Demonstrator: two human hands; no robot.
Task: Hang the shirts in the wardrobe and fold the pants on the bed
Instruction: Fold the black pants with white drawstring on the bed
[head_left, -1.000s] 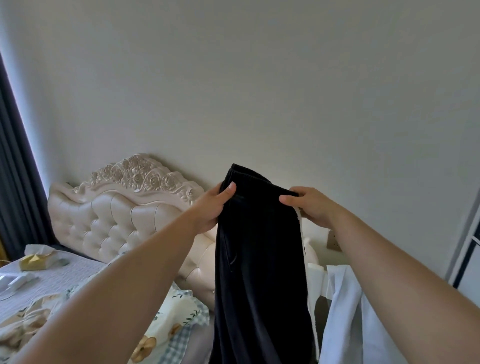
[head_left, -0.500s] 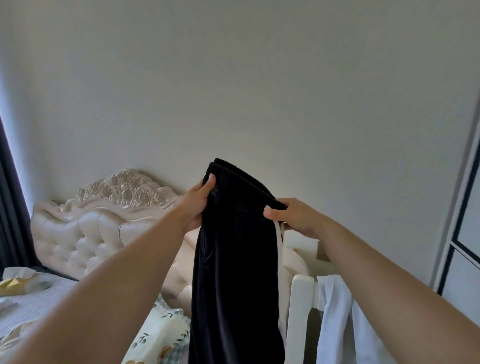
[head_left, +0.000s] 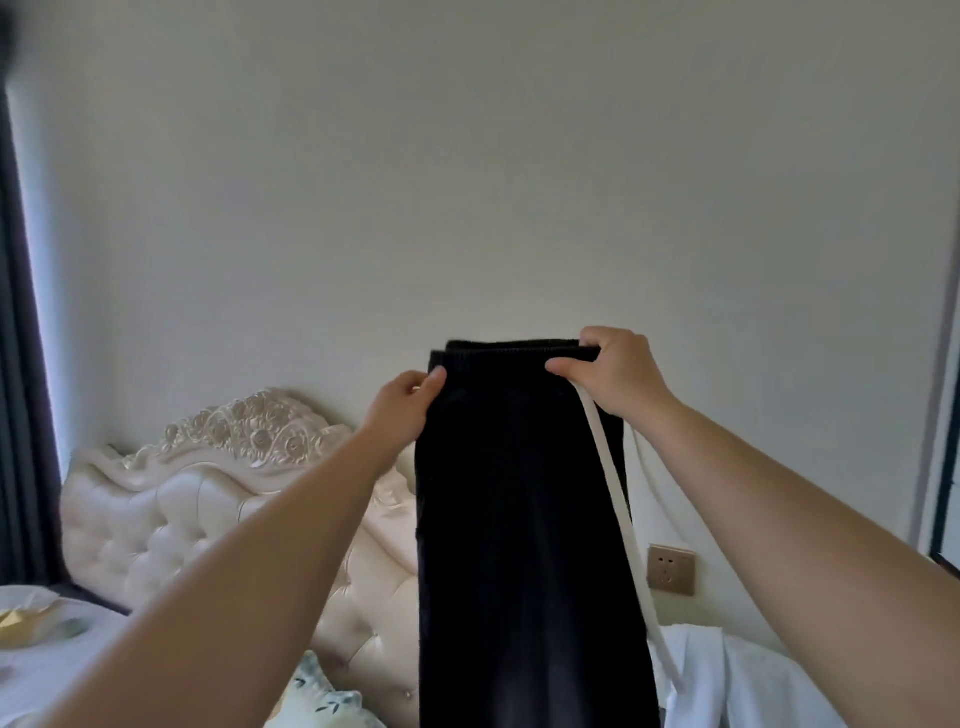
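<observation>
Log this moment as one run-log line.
black pants with white side stripe: held up, hanging | left hand: pinches waistband | right hand: grips waistband | stage: not yet folded

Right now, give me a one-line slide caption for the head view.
Left hand and right hand hold black pants up by the waistband in front of a cream tufted headboard.

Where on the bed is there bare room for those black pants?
Only a bare strip of white bedspread shows, lower left, beside the yellow object. The floral pillow and white garment crowd the rest.
</observation>
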